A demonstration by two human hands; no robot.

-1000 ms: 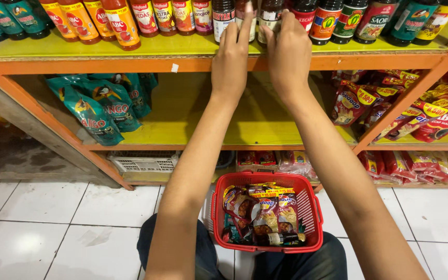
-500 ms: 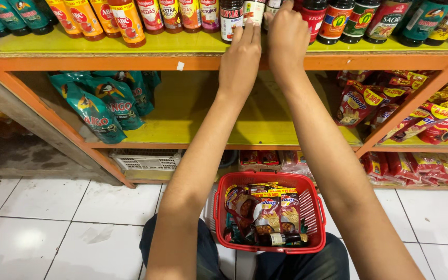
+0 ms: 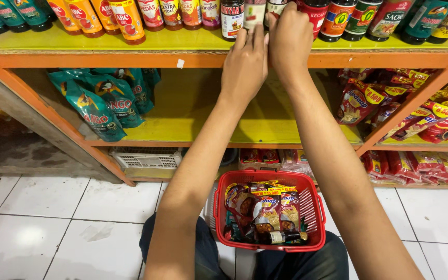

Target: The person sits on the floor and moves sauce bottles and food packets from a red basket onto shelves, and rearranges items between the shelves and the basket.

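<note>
Drifted slightly left along the shelf since the earlier frames, both hands up at the same bottle. Small dark glass bottle with pale label (image 3: 255, 13) stood on the yellow top shelf (image 3: 182, 41) — steadied upright between left hand (image 3: 245, 65) and right hand (image 3: 289, 41), fingers closed round it. Below, on the lap — red plastic basket (image 3: 315, 207) of sachets.

A row of bottles (image 3: 193, 13) is stood along the top shelf (image 3: 130, 44), pouches (image 3: 105, 98) are laid at the left end of the shelf below, sachets (image 3: 416, 114) at its right end, and a basket (image 3: 315, 207) is placed on the floor (image 3: 53, 218) before them.
</note>
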